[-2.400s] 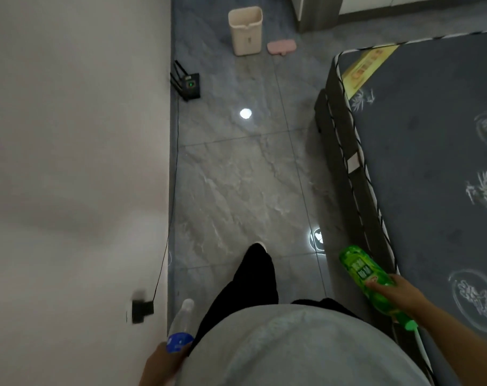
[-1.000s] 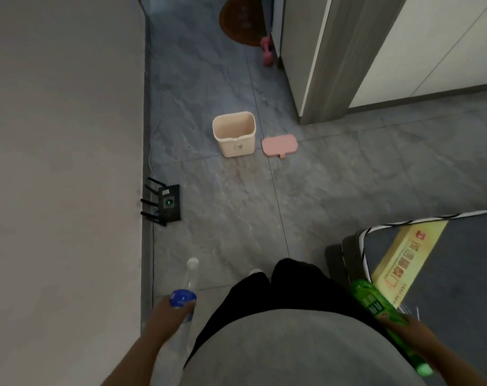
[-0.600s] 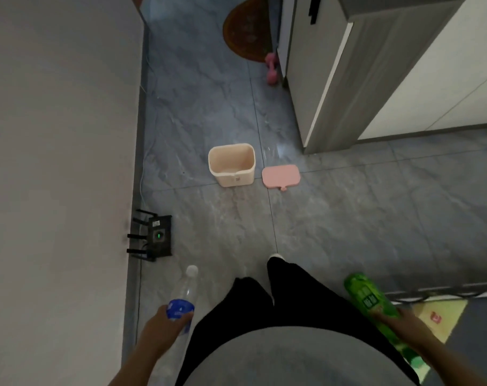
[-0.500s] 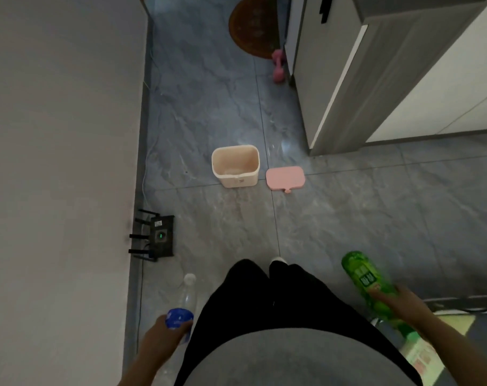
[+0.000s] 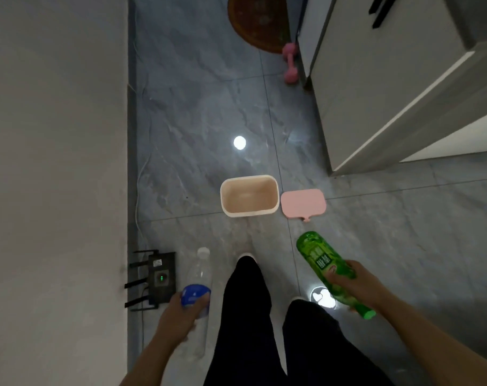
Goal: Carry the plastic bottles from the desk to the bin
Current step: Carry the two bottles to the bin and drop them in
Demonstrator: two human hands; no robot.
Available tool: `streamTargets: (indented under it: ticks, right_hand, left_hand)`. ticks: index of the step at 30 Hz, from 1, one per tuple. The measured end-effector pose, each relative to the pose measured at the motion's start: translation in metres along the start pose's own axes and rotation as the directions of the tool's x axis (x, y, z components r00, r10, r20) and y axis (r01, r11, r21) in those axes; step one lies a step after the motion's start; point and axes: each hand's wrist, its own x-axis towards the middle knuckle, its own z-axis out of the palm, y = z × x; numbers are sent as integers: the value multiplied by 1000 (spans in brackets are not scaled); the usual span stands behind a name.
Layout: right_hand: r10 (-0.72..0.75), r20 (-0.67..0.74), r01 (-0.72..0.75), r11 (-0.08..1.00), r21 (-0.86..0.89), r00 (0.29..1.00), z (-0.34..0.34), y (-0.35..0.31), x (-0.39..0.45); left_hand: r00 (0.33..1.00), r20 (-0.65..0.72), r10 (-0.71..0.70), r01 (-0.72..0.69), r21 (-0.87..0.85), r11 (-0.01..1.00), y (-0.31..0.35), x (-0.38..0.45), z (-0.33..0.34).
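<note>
A beige open bin (image 5: 249,178) stands on the grey tiled floor just ahead of my feet, with nothing visible inside. My left hand (image 5: 178,316) grips a clear plastic bottle (image 5: 199,270) with a blue label, its white cap pointing forward. My right hand (image 5: 353,282) holds a green plastic bottle (image 5: 317,254) by its lower body, base pointing toward the bin and green cap behind my hand. Both bottles hang short of the bin, one on each side of my legs.
The bin's pink lid (image 5: 303,203) lies flat to its right. A black router (image 5: 159,277) with antennas sits against the left wall (image 5: 56,162). A grey door (image 5: 376,87) stands at the right, with a pink dumbbell (image 5: 289,62) and a brown mat (image 5: 253,20) beyond.
I have walked forward: the bin, lid and router are nearer, and the mattress has left the view. Both hands keep their bottles, the green one raised slightly forward.
</note>
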Motion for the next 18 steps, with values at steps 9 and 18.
streamTargets:
  ticks: [9, 18]
  right_hand:
    - [16, 149, -38, 988, 149, 989, 71, -103, 171]
    - [49, 141, -65, 992, 111, 989, 137, -123, 352]
  left_hand:
    - [985, 174, -12, 28, -93, 995, 149, 181, 30]
    - [972, 217, -95, 122, -116, 986, 203, 358, 97]
